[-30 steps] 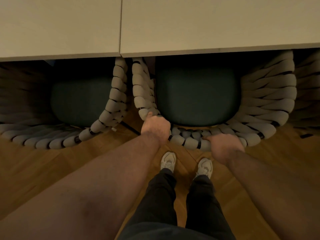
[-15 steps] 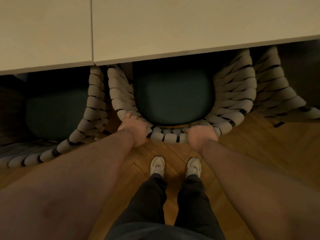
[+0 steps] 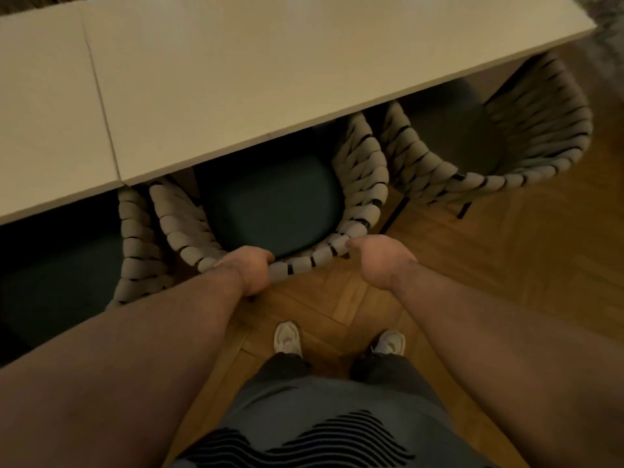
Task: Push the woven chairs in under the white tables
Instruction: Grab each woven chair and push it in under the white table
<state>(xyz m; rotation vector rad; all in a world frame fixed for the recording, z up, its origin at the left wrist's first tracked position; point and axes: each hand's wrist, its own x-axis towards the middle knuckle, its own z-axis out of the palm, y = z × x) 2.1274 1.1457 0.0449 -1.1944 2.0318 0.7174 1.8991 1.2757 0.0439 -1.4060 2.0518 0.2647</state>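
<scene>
Two white tables point(image 3: 270, 79) butt together, with the seam at the left. The middle woven chair point(image 3: 304, 263), with a dark green seat point(image 3: 270, 204), sits partly under the table edge. My left hand point(image 3: 250, 271) grips the chair's back rim left of centre. My right hand point(image 3: 381, 261) is at the rim's right end with the thumb tip against it; its fingers are hidden. A second woven chair point(image 3: 506, 177) stands to the right, angled, with its seat partly under the table. A third woven chair point(image 3: 135, 238) is under the left table.
Herringbone wood floor point(image 3: 506, 282) spreads to the right and behind the chairs. My feet in white shoes point(image 3: 287, 339) stand just behind the middle chair. The right chair's thin black legs point(image 3: 464, 209) rest on the floor. The table's right end point(image 3: 574, 28) is at the upper right.
The view has swung right, showing the right chair and the table's end. Both hands have slid rightward along the middle chair's rim, and my right hand now sits at its end.
</scene>
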